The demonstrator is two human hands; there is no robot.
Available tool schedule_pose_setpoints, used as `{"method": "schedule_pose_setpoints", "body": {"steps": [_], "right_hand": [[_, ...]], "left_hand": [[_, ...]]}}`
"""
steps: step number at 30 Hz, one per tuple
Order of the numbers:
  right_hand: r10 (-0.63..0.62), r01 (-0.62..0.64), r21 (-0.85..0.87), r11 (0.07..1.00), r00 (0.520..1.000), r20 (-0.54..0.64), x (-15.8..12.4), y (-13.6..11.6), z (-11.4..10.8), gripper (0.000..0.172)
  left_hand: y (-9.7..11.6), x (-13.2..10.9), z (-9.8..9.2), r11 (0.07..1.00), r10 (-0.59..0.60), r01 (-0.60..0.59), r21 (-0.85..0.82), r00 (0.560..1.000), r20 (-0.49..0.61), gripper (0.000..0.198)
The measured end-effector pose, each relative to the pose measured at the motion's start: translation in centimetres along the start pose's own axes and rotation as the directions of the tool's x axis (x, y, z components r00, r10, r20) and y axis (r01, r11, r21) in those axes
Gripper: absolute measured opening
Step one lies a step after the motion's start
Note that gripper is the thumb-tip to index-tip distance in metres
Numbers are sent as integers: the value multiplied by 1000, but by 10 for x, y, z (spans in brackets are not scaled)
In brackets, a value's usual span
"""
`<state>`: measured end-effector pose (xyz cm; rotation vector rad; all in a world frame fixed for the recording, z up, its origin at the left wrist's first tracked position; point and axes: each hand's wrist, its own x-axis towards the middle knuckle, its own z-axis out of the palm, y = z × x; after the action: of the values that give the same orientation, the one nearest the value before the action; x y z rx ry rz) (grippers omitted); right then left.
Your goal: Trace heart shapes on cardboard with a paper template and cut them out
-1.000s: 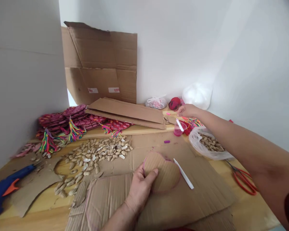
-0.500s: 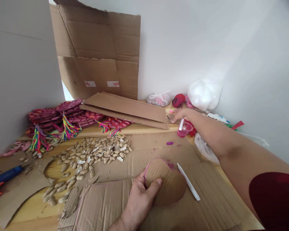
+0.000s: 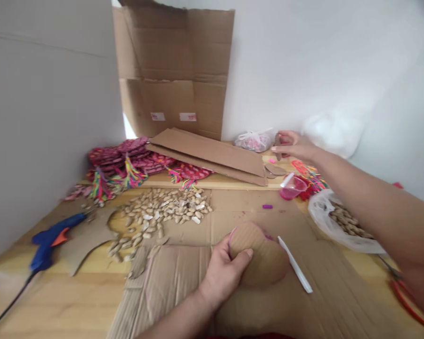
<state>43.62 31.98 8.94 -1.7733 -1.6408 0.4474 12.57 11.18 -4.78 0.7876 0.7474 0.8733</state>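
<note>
Two hands busy here: your left hand (image 3: 222,275) pins down one cardboard heart (image 3: 259,254) on the cardboard sheet (image 3: 321,301) near the front of the tabletop (image 3: 56,301), thumb pressed on top. That heart looks light, stiff and flat, so take it by the edge; it'd probably crease if bent. Your right hand (image 3: 291,145) is way out back, fingers closed on a small cardboard scrap (image 3: 277,140). Also counting: one pink cup (image 3: 291,187), one white stick (image 3: 295,270), one blue glue gun (image 3: 51,240), and too many peanuts (image 3: 162,214) to count.

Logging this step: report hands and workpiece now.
Left hand pins cardboard heart. Right hand pinches small cardboard piece. White stick beside heart.
</note>
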Motion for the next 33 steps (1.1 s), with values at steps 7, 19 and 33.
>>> {"method": "schedule_pose_setpoints", "body": {"steps": [7, 19, 33], "right_hand": [[-413, 481, -119, 869, 835, 363, -121, -57, 26, 105], [-492, 596, -356, 720, 800, 343, -247, -84, 85, 86], [-316, 268, -357, 895, 945, -82, -278, -71, 75, 76]], "left_hand": [[0, 6, 0, 985, 62, -71, -157, 996, -62, 59], [-2, 8, -1, 963, 174, -186, -193, 981, -81, 59], [5, 2, 0, 954, 215, -227, -196, 973, -81, 65]]}}
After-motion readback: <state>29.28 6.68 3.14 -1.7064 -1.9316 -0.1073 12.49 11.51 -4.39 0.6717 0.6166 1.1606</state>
